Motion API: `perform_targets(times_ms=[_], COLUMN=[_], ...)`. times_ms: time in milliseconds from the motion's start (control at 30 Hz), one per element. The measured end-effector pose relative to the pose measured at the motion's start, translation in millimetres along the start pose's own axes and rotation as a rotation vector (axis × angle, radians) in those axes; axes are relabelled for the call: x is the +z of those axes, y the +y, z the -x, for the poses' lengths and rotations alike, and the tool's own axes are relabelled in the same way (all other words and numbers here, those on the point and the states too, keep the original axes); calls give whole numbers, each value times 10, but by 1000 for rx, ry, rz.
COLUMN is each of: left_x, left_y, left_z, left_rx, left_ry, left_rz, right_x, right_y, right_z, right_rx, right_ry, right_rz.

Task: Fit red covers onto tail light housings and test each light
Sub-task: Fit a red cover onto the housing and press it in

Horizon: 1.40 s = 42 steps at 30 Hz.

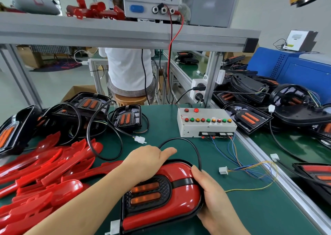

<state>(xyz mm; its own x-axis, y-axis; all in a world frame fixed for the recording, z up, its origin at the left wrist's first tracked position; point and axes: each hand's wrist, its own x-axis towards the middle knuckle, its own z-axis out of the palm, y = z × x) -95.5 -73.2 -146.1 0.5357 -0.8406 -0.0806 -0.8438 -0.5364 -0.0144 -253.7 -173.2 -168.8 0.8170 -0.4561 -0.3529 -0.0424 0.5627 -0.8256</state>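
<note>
Two hands meet the tail light [182,197]: left hand [148,161] presses palm-down, right hand [213,199] grips its edge.

Red cover [180,204], amber lamps [145,193], black honeycomb bezel [165,191], green mat [250,208].
</note>
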Motion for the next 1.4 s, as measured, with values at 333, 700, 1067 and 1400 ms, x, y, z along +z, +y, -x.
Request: perform_targets(times_ms=[333, 700, 1067, 1400], left_x=[12, -129, -136, 77], left_y=[22, 75, -26, 175], left_z=[-1, 76, 252, 354], left_rx=[-44, -258, -252, -364], left_ry=[2, -74, -203, -22], left_rz=[96, 411, 663, 1102], right_x=[3, -9, -142, -110], right_y=[26, -19, -181, -86], right_z=[0, -43, -107, -68], right_rx=[-48, -48, 132, 76], right_ry=[45, -26, 8, -96], right_rz=[50, 74, -26, -26])
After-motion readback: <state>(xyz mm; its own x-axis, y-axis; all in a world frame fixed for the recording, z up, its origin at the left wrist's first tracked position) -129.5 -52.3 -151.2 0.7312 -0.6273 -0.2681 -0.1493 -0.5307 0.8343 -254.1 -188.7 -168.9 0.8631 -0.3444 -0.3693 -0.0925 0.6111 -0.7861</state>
